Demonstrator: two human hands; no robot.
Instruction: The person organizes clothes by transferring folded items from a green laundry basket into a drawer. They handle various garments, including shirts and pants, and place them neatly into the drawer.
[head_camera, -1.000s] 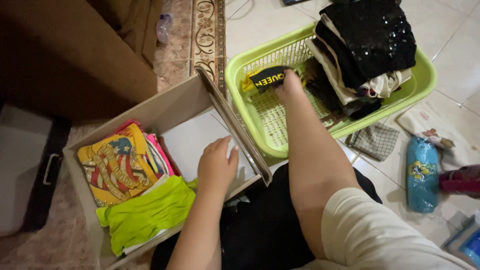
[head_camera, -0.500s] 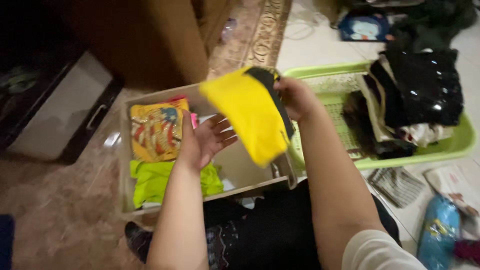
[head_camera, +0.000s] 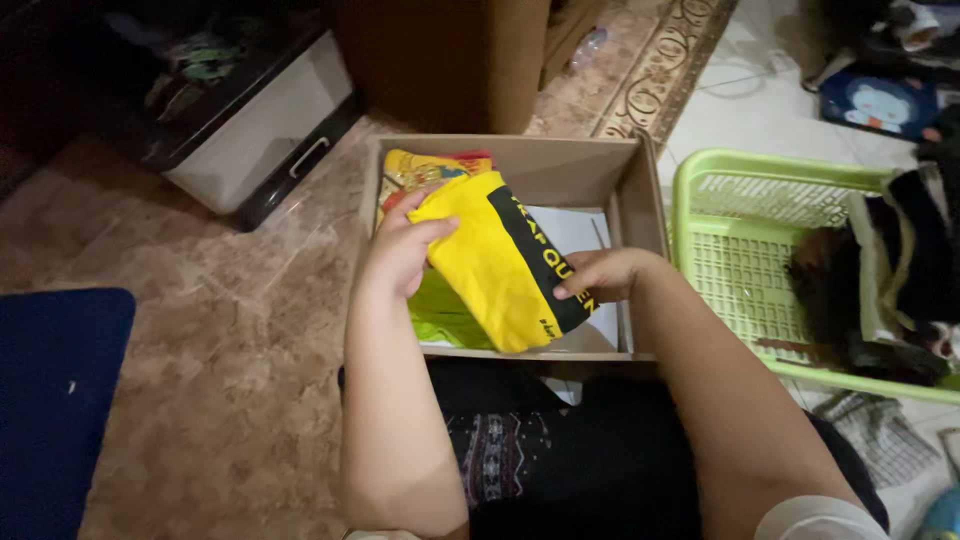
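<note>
- Right hand (head_camera: 600, 275) reaches in palm down, fingers pinching the yellow shirt's (head_camera: 495, 265) black band.
- Left hand (head_camera: 400, 250) curls over the shirt's far corner, thumb on top, gripping it.
- Under both hands, the shirt lies tilted inside the box (head_camera: 640, 190).
- Right of the right hand stands a green basket (head_camera: 700, 200).

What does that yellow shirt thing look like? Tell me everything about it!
The yellow garment is folded soft cloth, bright yellow with a black band along one side that carries pale lettering. It lies slanted over the open cardboard box, partly covering the lime green clothes and the patterned yellow top inside. The left hand grips its upper left corner, and the right hand holds its black edge. It looks clean and mostly smooth.
</note>
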